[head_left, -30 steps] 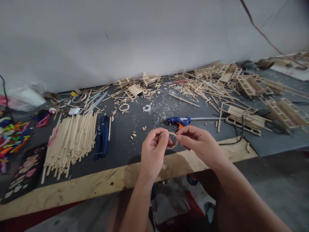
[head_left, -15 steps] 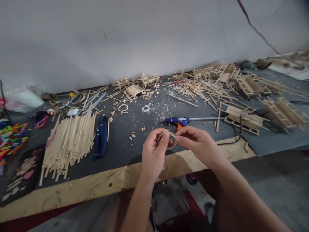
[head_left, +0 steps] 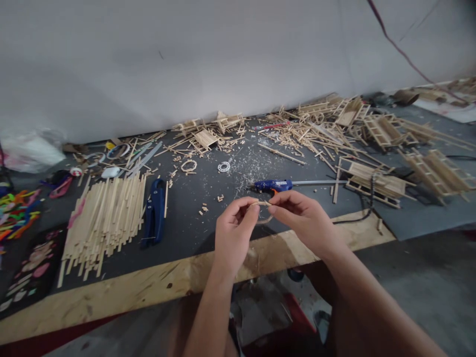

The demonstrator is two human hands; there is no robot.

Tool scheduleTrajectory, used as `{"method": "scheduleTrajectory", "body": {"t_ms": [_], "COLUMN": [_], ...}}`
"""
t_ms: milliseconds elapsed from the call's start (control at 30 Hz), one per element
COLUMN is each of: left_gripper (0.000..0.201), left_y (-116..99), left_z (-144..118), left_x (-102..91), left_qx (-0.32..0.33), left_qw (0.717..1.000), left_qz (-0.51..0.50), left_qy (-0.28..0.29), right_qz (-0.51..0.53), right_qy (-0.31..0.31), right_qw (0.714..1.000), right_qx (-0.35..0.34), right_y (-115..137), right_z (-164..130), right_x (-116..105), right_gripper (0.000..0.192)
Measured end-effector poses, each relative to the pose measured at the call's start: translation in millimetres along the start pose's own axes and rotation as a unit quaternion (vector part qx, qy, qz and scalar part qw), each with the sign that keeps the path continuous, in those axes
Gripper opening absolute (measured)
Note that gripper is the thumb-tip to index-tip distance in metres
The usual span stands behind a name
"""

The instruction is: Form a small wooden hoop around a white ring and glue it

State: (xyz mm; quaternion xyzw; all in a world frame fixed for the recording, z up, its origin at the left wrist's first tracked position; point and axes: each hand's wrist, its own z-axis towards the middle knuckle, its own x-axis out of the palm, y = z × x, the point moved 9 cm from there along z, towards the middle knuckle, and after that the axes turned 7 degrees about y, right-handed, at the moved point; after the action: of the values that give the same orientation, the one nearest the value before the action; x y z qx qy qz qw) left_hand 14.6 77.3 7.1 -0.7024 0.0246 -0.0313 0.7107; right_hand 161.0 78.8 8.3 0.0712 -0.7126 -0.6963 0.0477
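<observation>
A small ring of short wooden stick pieces (head_left: 265, 221) is held up between both hands, above the table's front edge. My left hand (head_left: 235, 229) pinches its left side between thumb and fingers. On the opposite side my right hand (head_left: 305, 218) grips the ring with thumb and forefinger. Fingertips hide parts of it. Just behind the hands lies a blue glue gun (head_left: 273, 185) with an orange trigger and a clear glue stick at its back. Farther back, a similar wooden ring (head_left: 189, 166) and a white notched ring (head_left: 223, 167) rest on the table.
Left of the hands lie a blue cutter (head_left: 154, 213), a pile of wooden sticks (head_left: 106, 223) and a dark phone-like case (head_left: 33, 270). Stick scraps (head_left: 297, 136) and small wooden models (head_left: 375, 181) fill the back and right. A black cord (head_left: 371, 198) runs behind my right hand.
My hands have moved slightly apart, with the left shifting a little left. The ring has tilted, and more of its upper and lower edges shows between the fingers.
</observation>
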Motion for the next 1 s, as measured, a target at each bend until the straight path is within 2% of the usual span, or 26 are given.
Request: {"method": "scheduleTrajectory", "body": {"t_ms": [167, 567, 1000], "left_gripper": [0.017, 0.017, 0.016], "left_y": [3.7, 3.6, 4.1], "left_z": [-0.2, 0.3, 2.0], "left_x": [4.5, 4.4, 7.2], "left_qx": [-0.017, -0.005, -0.001], "left_qw": [0.999, 0.999, 0.997], "left_qz": [-0.042, -0.028, -0.061], "left_qy": [0.022, 0.033, 0.039], "right_qz": [-0.011, -0.028, -0.018], "right_qy": [-0.006, 0.015, -0.005], "right_qw": [1.0, 0.999, 1.0], "right_qx": [-0.006, -0.012, -0.02], "right_y": [0.7, 1.9, 1.3], "right_z": [0.6, 0.2, 1.8], "right_x": [-2.6, -1.6, -5.4], "right_gripper": [0.015, 0.014, 0.018]}}
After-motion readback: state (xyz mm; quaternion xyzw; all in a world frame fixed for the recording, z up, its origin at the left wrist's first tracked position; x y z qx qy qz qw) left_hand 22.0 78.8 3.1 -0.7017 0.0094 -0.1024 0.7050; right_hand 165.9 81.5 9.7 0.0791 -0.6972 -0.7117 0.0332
